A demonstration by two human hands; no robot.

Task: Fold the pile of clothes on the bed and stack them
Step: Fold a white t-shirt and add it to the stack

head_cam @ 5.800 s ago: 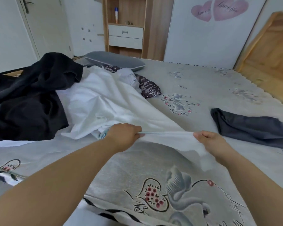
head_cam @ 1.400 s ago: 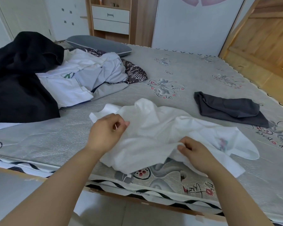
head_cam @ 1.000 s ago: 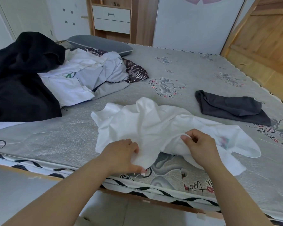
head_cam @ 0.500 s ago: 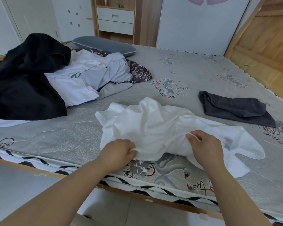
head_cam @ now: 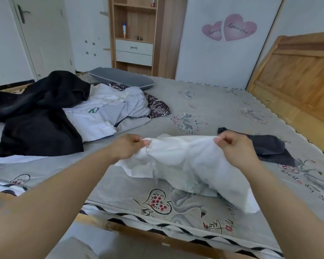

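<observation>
- The left hand (head_cam: 128, 146) pinches the top edge of a white shirt (head_cam: 185, 161) at its left end, fingers curled in and the thumb pressed against the cloth.
- The right hand (head_cam: 234, 148) pinches the same top edge at the right end, fingers (head_cam: 221, 140) bent tight with the cloth caught between thumb and forefinger.
- Between the two hands the edge of the shirt runs nearly level and fairly taut, lifted above the bed (head_cam: 213, 101).
- Below that edge the shirt hangs crumpled; its lower folds rest on the bed near the front edge, and one corner trails down to the right.
- A small label shows on the shirt just beside the left hand.
- A dark grey garment (head_cam: 269, 148) lies flat on the bed behind the right hand, partly hidden by it.
- To the left lies the unfolded pile: a large black garment (head_cam: 37, 116) spread wide, with white clothes (head_cam: 108, 111) heaped against it and a dark patterned piece (head_cam: 158, 107) peeking out on the right of the heap.
- A grey pillow (head_cam: 123, 78) lies behind the pile at the far side of the bed.
- A wooden headboard (head_cam: 297, 71) stands at the right side of the bed.
- A wooden shelf unit (head_cam: 135, 32) with white drawers stands against the far wall, and two pink heart stickers (head_cam: 230, 28) are stuck on the white panel beside it.
</observation>
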